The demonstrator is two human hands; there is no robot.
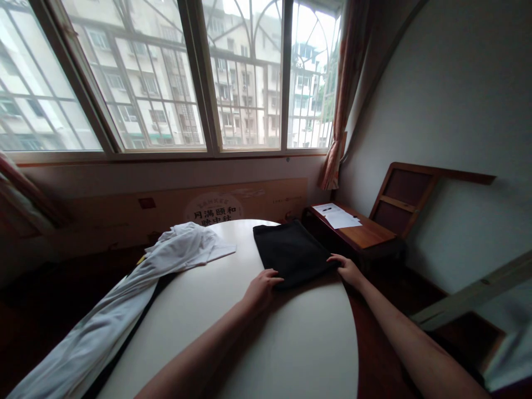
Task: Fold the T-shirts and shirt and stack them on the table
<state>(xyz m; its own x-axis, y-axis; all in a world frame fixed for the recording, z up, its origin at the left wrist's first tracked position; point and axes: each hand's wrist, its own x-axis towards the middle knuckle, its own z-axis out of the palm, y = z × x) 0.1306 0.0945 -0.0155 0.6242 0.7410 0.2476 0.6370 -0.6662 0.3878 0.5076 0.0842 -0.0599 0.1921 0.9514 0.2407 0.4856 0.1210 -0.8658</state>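
Observation:
A black garment (296, 252), folded into a flat, roughly four-sided shape, lies at the far right of the white table (233, 327). My left hand (261, 285) is closed on its near left corner, fingertips over the top of the cloth. At the near right corner, my right hand (348, 270) grips the edge, its fingers on top and the thumb mostly hidden. What kind of garment it is, I cannot tell. Crumpled white clothing (183, 246) is heaped along the table's left side, and a dark strip of cloth (137, 327) runs beside it.
Beyond the table's right side stands a low wooden bench (369, 230) with white papers (338, 215) and a pen on it. A wooden frame (401, 191) leans by the wall. Behind the table are a long printed cardboard panel (266, 202) and barred windows.

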